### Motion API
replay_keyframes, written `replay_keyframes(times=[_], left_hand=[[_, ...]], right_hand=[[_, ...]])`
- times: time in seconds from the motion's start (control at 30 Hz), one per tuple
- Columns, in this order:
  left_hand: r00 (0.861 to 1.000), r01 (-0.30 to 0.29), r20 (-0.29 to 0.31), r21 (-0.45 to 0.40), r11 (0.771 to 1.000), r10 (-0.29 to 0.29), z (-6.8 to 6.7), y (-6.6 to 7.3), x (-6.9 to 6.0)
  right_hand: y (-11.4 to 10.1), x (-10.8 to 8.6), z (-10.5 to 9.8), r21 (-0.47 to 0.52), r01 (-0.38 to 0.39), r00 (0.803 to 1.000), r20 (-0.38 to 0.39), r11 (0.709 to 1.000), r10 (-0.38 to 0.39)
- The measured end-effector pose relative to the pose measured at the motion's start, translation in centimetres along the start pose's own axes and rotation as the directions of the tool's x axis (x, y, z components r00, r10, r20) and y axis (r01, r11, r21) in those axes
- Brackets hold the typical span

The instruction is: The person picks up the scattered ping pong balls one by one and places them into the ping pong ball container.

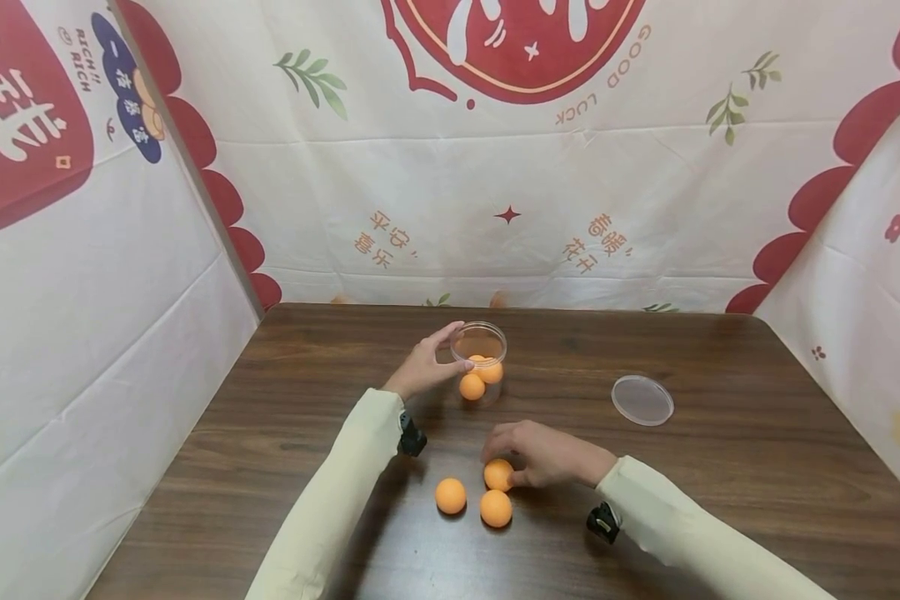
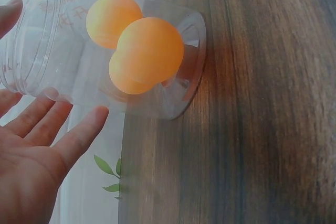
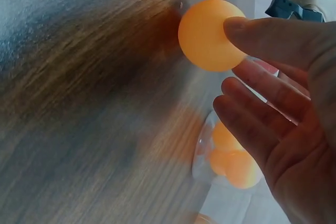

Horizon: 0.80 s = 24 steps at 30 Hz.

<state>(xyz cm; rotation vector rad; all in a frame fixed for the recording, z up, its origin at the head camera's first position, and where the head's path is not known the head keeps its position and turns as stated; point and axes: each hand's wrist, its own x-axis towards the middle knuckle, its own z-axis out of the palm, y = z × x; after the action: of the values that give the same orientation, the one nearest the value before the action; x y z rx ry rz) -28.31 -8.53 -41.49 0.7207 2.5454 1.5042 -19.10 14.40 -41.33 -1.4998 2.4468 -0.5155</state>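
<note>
Three orange table-tennis balls (image 1: 472,387) are already contained in the clear plastic jar (image 1: 480,343), gripped near its rim by the left hand (image 1: 429,364) at frame centre, while three loose balls (image 1: 451,497) are left at lower centre, the uppermost ball (image 1: 498,475) pinched by the right hand (image 1: 543,456).

brown wood-grain table (image 1: 690,475); red-printed white cloth (image 1: 487,171) behind

Brown wood-grain table (image 1: 285,450) | clear jar (image 2: 73,61) | clear lid (image 1: 642,400) | orange balls (image 1: 451,496)
</note>
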Motion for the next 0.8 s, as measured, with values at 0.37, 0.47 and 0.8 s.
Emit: replay_keyframes(times=[0.37, 0.47, 0.8], left_hand=[[1.0, 0.0, -0.007, -0.005, 1.0, 0.0, 0.13, -0.05, 0.01], [1.0, 0.001, -0.007, -0.005, 1.0, -0.001, 0.1, -0.06, 0.04], [1.0, 0.015, -0.001, -0.008, 1.0, -0.015, 0.03, 0.06, 0.07]], right_hand=[[0.02, 0.03, 0.76, 0.071, -0.005, 1.0, -0.003, 0.997, 0.005], [-0.01, 0.0, 0.88, 0.106, -0.027, 1.0, -0.001, 0.994, 0.027], [0.52, -0.34, 0.26, 0.136, -0.074, 0.997, -0.018, 0.988, 0.077]])
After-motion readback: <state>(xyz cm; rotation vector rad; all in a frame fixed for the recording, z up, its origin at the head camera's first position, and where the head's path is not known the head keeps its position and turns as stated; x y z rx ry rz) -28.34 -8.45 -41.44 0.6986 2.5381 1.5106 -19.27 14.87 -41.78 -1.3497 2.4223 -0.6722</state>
